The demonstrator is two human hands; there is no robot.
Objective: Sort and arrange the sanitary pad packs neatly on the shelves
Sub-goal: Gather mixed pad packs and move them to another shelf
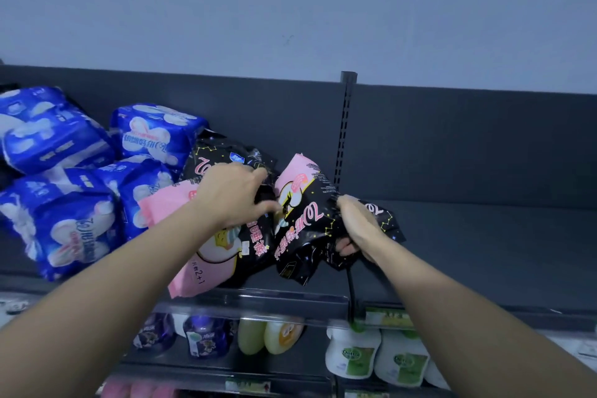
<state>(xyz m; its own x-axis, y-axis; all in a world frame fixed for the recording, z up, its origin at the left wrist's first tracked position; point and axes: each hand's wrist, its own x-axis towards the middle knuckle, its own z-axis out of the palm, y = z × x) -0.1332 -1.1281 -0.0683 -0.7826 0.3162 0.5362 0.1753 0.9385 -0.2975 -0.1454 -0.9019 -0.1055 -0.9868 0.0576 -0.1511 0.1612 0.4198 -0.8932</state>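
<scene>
At shelf (468,252): left hand (232,194) clutches pink-black pack (219,252), right hand (357,226) fingers (344,249) clench black pack (300,229).

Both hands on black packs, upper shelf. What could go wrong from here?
1. The black-and-pink pack under the left hand overhangs the shelf lip; it may slide onto the bottles below.
2. The right hand bunches the black pack by one end; it could slip or tear.
3. The blue packs lie heaped; a nudge might topple them.

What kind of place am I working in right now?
Probably a shop's toiletries aisle: dark metal shelving with a slotted upright, blue plastic pad packs stacked beside black-and-pink pad packs, and white Dettol bottles lined up behind a clear price-label rail below.
</scene>
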